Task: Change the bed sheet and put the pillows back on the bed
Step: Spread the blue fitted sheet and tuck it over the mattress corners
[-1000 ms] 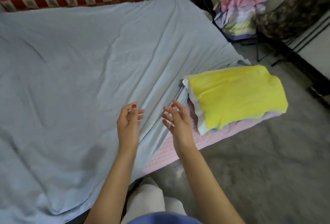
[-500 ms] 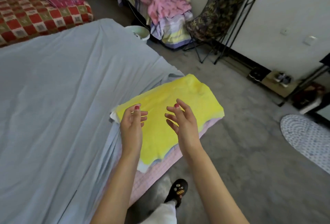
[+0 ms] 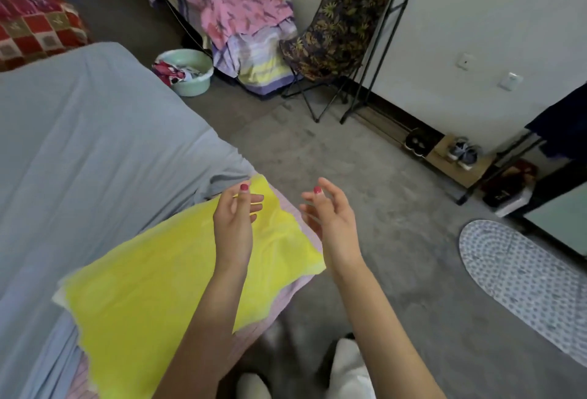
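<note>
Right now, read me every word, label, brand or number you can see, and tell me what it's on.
No readable text anywhere in this view.
The yellow pillow and blue bed sheet are plain.
The box on the floor by the wall has a dark mark, too blurred to read.
The wall plates show no legible marking.

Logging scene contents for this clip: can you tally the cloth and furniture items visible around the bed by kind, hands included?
Hands: 2, left and right, both empty
Blue sheet: 1
Yellow towel: 1
Checked blanket: 1
Folding chair: 1
Green basin: 1
Oval rug: 1
Total: 8
</note>
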